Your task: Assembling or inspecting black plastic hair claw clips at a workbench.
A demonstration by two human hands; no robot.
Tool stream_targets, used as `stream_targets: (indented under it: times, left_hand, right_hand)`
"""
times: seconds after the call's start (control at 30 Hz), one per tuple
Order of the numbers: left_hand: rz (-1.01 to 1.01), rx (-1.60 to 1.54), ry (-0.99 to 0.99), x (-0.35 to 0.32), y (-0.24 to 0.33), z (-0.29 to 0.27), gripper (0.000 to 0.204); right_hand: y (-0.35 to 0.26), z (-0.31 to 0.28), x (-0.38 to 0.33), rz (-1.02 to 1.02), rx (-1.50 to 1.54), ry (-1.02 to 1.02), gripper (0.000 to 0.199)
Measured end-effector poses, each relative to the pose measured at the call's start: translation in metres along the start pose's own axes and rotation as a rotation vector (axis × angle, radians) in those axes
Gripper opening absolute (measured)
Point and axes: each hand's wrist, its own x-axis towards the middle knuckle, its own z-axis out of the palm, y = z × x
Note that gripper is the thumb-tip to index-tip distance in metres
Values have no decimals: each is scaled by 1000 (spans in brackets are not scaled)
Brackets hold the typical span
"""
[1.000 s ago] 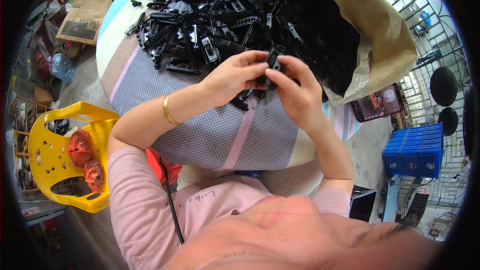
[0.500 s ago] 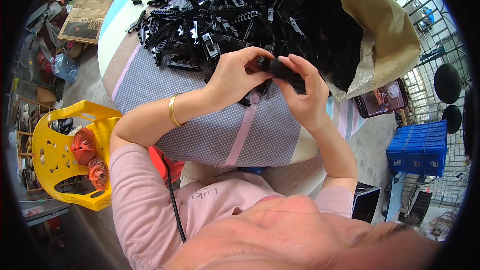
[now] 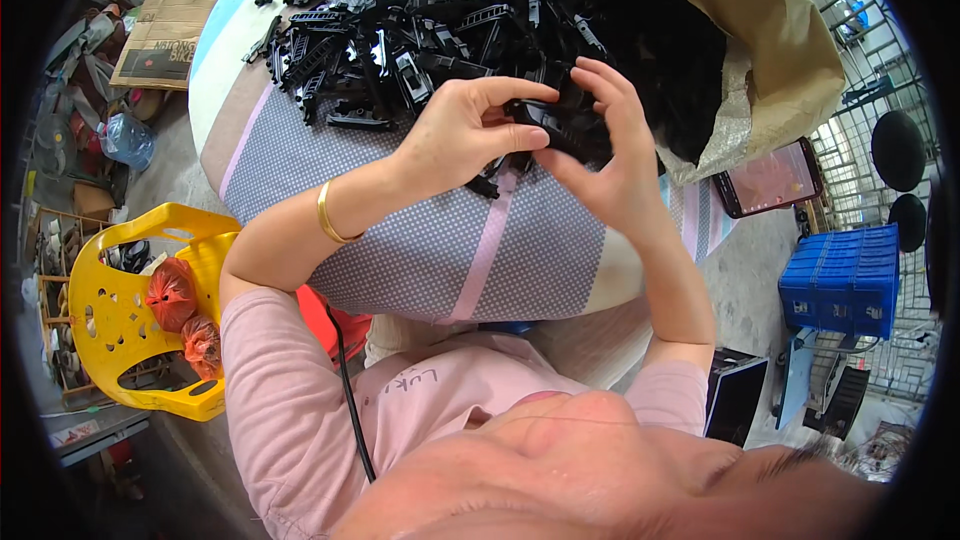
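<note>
You hold a small black plastic part between both hands, just above the near edge of the pile of black plastic pieces. Your left hand closes around its left end, with the thumb below and the fingers curled over the top. Your right hand closes on its right end, the fingertips pressing from above and the thumb from under. The part sits between the two thumbs, so most of it is hidden.

Under your hands is a round table with a grey dotted cloth and a pink stripe. The near half of the cloth is bare, and its edge curves just before your chest. The pile covers the far half. To the right, a big brown sack lies open on the table, with more black pieces inside. A phone lies at the table's right edge, just beside the sack. A yellow plastic chair stands to your left, and a blue crate stands on the floor to your right.
</note>
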Motion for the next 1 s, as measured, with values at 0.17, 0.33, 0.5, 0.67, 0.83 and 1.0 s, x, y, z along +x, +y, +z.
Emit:
stream_targets:
  times: [0.17,0.33,0.5,0.67,0.83,1.0]
  left_hand:
    - [32,151,-32,2,1,-1,35]
    - [105,178,-41,2,2,2,34]
    - [38,70,-104,4,2,-1,35]
    - [101,621,-148,9,3,-9,38]
    - [178,1385,-22,4,-15,2,36]
    - [71,1384,-111,6,-10,-6,27]
  right_hand:
    - [14,-12,0,274,232,-351,50]
    - [12,-13,-5,71,49,-229,38]
    - [6,-24,-7,224,86,-325,29]
    - [1,-45,-13,119,-25,-879,36]
    - [11,-31,-17,-19,33,-819,32]
    - [24,5,-12,-334,-338,-538,28]
